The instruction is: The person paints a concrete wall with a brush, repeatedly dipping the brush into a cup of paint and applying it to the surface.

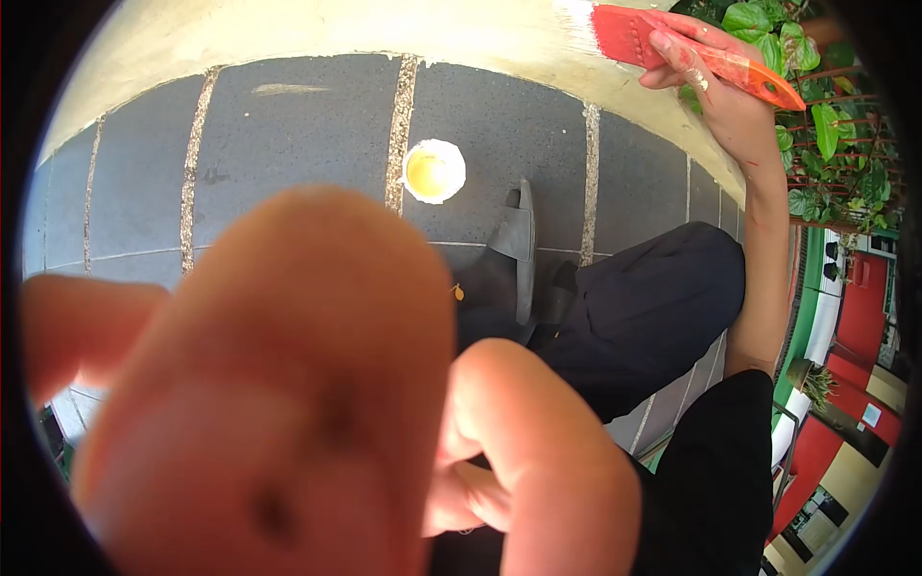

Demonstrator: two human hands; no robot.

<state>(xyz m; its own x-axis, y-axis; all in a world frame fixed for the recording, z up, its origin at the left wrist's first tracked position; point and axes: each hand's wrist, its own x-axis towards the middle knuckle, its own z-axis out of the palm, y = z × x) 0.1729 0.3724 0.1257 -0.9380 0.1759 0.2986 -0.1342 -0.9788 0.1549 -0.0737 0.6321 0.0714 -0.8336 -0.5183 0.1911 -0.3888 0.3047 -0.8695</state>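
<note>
My right hand (706, 72) is closed around a paintbrush (629, 36) with a red and orange handle. White bristles at its tip meet the cream wall (480, 29) at the top of the head view. Paint marks show on that hand's fingers. Very close to the camera, my left hand (317, 384) is large and blurred; one finger points toward the lens, another stands apart at the left, and others curl at the right. Nothing shows in its fingers. On the grey tiles stands a small white container (434, 172) with pale yellowish paint inside.
Grey floor tiles (298, 125) with pebbled strips run along the wall's foot. My sandalled foot (519, 245) and dark-trousered knee (663, 298) are beside the container. Green plants (826, 125) grow at the right, with a red and cream building (845, 384) beyond.
</note>
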